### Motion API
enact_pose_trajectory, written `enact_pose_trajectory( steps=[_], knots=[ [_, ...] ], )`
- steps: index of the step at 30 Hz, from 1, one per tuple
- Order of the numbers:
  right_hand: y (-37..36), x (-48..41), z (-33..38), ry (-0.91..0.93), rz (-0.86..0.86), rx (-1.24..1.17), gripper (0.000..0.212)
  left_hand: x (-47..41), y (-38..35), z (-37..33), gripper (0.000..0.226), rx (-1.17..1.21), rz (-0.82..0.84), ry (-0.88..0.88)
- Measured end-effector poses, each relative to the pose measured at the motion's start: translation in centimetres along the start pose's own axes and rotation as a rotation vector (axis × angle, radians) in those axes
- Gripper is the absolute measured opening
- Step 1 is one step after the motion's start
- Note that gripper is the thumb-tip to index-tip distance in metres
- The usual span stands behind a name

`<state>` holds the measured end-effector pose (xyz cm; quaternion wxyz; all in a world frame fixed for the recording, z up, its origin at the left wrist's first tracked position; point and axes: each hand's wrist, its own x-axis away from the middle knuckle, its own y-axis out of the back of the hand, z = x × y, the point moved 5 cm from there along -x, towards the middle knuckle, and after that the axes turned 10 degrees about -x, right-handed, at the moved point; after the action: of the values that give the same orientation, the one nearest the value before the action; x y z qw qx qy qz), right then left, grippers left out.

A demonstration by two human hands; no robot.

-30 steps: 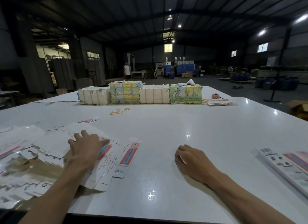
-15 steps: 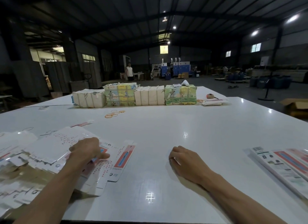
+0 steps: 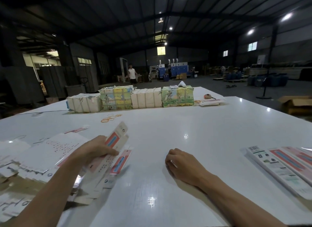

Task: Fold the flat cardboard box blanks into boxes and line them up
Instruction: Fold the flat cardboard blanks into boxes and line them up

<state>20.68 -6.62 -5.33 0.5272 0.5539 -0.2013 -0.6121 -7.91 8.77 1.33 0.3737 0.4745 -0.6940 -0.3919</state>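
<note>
Flat box blank (image 3: 112, 139) is sticking up tilted over the blank pile (image 3: 50, 147), near-left of the white table (image 3: 185, 122), w/ left hand (image 3: 91, 152) gripping it. Right hand (image 3: 182, 164) is resting on the table, fingers loosely curled, holding nothing.

Box blank (image 3: 116, 137) in left hand (image 3: 94, 152)

The scene is dimly lit, and the roof (image 3: 118, 15) is rendered almost black. Light is supplied by ceiling lamps (image 3: 287, 16) and small windows (image 3: 252, 46). The lamps are mirrored as glare spots on the glossy white tabletop (image 3: 202, 125). A soft shadow is cast beneath the right forearm (image 3: 236, 203). The raised box blank (image 3: 116, 139) is smeared by motion blur. Straight lines are bowed toward the frame edges.
</note>
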Motion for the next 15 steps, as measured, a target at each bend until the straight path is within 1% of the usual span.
enact_pose_trajectory(
  steps=[1,2,4,5,7,10,11,12,13,15],
  knots=[
    [0.0,0.0,0.0,0.002,0.002,0.001,0.019,0.0,-0.3,-0.9,0.034,0.165,0.086,-0.062],
    [0.0,0.0,0.0,0.003,0.005,0.001,0.019,0.2,-0.8,-1.9,0.038,0.377,0.213,-0.126],
    [0.1,0.0,-0.1,0.0,0.012,-0.007,0.018,1.4,-1.6,-4.2,0.056,0.753,0.453,-0.204],
    [0.1,0.0,-0.1,-0.004,0.017,-0.015,0.018,1.8,-2.0,-5.1,0.065,0.86,0.521,-0.209],
    [0.1,0.0,-0.1,-0.015,0.02,-0.032,0.018,2.2,-3.1,-7.2,0.081,0.943,0.56,-0.191],
    [0.1,-0.1,-0.4,-0.042,0.008,-0.069,0.017,1.3,-5.1,-9.9,0.088,1.039,0.498,-0.157],
    [0.0,-0.2,-0.5,-0.055,0.009,-0.084,0.017,0.8,-6.0,-10.4,0.094,1.093,0.501,-0.13],
    [0.0,-0.2,-0.7,-0.067,0.009,-0.097,0.016,0.4,-7.0,-11.0,0.096,1.16,0.54,-0.105],
    [-0.1,-0.2,-0.8,-0.079,0.008,-0.109,0.015,0.1,-8.1,-11.6,0.093,1.228,0.597,-0.091],
    [-0.2,-0.3,-1.2,-0.102,0.011,-0.141,0.015,-0.1,-10.0,-13.0,0.073,1.316,0.703,-0.094]
  ],
)
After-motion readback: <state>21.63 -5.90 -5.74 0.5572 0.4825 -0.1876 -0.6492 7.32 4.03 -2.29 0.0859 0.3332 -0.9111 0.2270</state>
